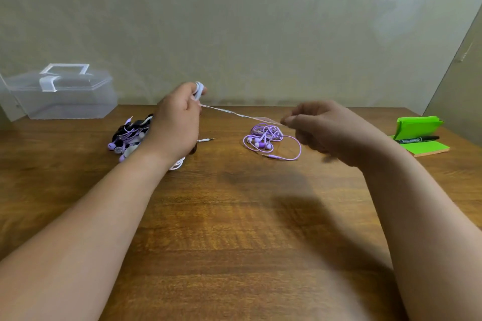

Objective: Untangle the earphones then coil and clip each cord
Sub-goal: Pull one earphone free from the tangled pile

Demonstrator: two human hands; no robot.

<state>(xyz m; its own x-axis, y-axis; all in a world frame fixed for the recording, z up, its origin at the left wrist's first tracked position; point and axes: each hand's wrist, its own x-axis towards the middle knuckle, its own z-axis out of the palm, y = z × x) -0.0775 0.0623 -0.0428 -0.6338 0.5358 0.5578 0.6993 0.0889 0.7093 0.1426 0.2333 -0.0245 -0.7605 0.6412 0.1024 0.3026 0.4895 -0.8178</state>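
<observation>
Left hand (177,122): grip closed round coiled white cord (229,111). Right hand (320,128): grip pinches cord's other end, taut above purple earphones (268,141) on table (234,216).

The wooden desk (234,216) carries a clear plastic box (62,101) at far left, a tangled pile of earphones (127,138), a loose purple earphone set (268,141) and a green notepad (431,148) at far right.

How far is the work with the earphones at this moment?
Done: one purple set lies apart, loose, no clip visible. In hand: the left hand holds loops of a pale cord that the right hand pinches taut. Left: the tangled pile behind the left wrist, and all clipping.
</observation>
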